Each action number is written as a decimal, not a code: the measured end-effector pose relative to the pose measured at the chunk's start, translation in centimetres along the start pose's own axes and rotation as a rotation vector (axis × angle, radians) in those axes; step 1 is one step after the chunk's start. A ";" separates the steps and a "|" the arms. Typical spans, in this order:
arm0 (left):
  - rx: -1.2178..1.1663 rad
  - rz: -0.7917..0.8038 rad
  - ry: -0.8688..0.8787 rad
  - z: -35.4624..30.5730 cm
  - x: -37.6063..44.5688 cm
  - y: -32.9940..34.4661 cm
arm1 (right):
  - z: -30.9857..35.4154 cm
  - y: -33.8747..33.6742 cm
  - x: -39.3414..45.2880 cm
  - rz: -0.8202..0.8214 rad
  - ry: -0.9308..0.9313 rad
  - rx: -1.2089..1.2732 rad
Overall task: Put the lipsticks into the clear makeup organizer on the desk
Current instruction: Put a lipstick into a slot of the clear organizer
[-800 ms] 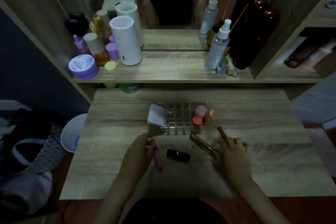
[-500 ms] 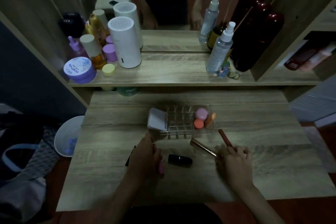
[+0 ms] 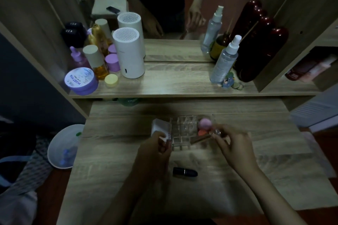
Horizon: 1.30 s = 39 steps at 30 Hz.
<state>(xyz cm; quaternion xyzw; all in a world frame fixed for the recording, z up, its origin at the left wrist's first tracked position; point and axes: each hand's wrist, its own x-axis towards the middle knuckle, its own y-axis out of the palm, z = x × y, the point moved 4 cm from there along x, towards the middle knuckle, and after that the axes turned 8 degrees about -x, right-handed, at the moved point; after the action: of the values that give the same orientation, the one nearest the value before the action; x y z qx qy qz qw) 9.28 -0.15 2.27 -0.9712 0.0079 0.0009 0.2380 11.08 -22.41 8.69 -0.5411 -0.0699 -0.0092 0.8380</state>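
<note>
The clear makeup organizer [image 3: 180, 127] stands mid-desk, with a white compact [image 3: 160, 128] at its left end and a pink sponge [image 3: 205, 124] and an orange sponge [image 3: 202, 132] at its right. My left hand [image 3: 155, 150] is shut on a pink lipstick [image 3: 167, 144] at the organizer's front left corner. My right hand [image 3: 232, 144] grips a slim gold lipstick [image 3: 200, 139], held slanted against the organizer's front right; it is blurred. A black lipstick [image 3: 185, 171] lies on the desk between my forearms.
The raised shelf [image 3: 173, 86] behind holds a purple jar [image 3: 81, 81], a white cylinder [image 3: 129, 53], several bottles, a spray bottle [image 3: 224, 60] and a dark red case [image 3: 256, 49] before a mirror. A white bin [image 3: 63, 146] sits on the floor to the left.
Both hands lifted from the desk and moved forward to the organizer, the left carrying the pink lipstick, the right the gold one. The black lipstick stayed where it lay.
</note>
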 end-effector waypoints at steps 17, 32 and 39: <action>-0.029 -0.134 0.150 -3.3 7.5 0.2 | 4.2 2.6 5.9 -0.137 -0.130 -0.218; 0.034 -0.113 0.040 -1.0 8.2 2.3 | 5.3 5.6 6.5 0.037 -0.199 -0.265; 0.056 -0.104 0.048 -1.0 8.4 2.5 | 4.0 5.2 5.9 0.018 -0.170 -0.196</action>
<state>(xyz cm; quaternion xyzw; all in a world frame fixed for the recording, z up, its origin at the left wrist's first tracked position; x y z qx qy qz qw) 17.59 -2.91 1.93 -0.9631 -0.0368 -0.0352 0.2644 16.93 -16.21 6.34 -0.6197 -0.1344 0.0374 0.7723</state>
